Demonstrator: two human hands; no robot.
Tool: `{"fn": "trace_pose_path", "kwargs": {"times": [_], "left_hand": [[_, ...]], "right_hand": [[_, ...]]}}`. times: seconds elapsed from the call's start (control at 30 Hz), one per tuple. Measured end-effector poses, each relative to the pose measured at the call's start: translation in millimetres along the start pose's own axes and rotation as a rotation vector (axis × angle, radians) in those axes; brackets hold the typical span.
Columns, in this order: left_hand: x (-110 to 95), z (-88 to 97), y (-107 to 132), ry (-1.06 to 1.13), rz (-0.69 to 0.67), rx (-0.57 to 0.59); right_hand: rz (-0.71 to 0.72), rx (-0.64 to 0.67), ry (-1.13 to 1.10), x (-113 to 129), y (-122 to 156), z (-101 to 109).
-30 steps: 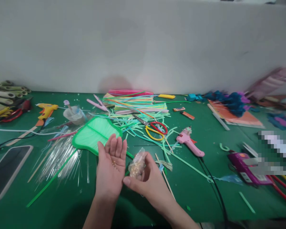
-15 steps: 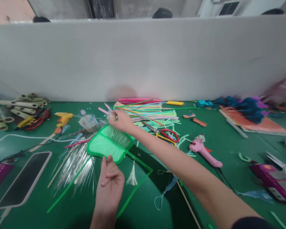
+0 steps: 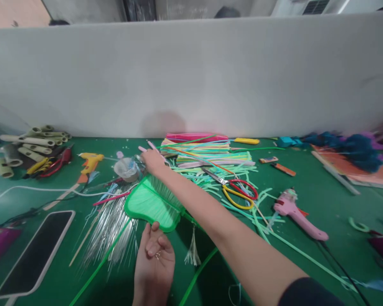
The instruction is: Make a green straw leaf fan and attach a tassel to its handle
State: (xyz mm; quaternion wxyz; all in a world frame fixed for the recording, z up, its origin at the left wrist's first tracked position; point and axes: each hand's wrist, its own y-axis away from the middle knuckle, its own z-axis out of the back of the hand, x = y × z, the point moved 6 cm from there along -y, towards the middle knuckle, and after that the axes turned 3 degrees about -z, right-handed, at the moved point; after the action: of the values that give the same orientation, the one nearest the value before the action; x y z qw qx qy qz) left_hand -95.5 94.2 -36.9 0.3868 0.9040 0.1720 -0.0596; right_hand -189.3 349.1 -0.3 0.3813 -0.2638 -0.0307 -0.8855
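Several tiny gold beads [image 3: 158,255] lie in the upturned palm of my left hand [image 3: 155,263], whose fingers curl over them. Its fingertips are at the lower edge of a green leaf-shaped fan panel [image 3: 153,204] with a green rim. My right hand [image 3: 152,161] reaches across, past the panel's top edge, with its fingers bent and partly hidden. Clear crinkled plastic [image 3: 139,163] shows beside those fingers, next to a whitish cup [image 3: 127,169]. A pale tassel [image 3: 192,250] hangs by the panel, partly behind my right forearm.
Coloured pipe cleaners [image 3: 204,153] are bundled at the back. Scissors [image 3: 239,189], a pink glue gun [image 3: 300,212] and an orange cutter [image 3: 284,169] lie right. To the left are a yellow glue gun [image 3: 91,161], silvery strands [image 3: 115,233], a phone [image 3: 36,253] and hollow tubes [image 3: 35,142].
My right hand has turned over, and the clear object with gold bits in its grasp no longer shows there. My left palm has opened somewhat, exposing the beads. The view has shifted.
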Motion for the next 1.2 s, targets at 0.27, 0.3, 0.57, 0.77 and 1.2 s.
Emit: {"fn": "trace_pose_path", "kwargs": {"times": [0.27,0.3,0.57,0.77,1.2], "left_hand": [[-9.3,-5.4,-0.5,-0.041,-0.066,0.050],[-11.6,-7.4,-0.4,-0.048,-0.081,0.104],[-5.7,-4.3,10.6,-0.122,-0.018,0.279],[14.8,0.6,22.9,-0.187,-0.005,0.288],[23.1,24.1,13.5,-0.100,-0.082,-0.007]], "right_hand": [[0.048,0.046,0.070,14.2,37.0,33.5],[0.060,0.016,0.056,16.8,55.2,44.2],[0.162,-0.015,-0.408,58.3,264.6,76.5],[0.022,-0.080,-0.342,49.2,306.2,43.7],[-0.529,-0.074,-0.787,-9.4,349.9,58.7]]}}
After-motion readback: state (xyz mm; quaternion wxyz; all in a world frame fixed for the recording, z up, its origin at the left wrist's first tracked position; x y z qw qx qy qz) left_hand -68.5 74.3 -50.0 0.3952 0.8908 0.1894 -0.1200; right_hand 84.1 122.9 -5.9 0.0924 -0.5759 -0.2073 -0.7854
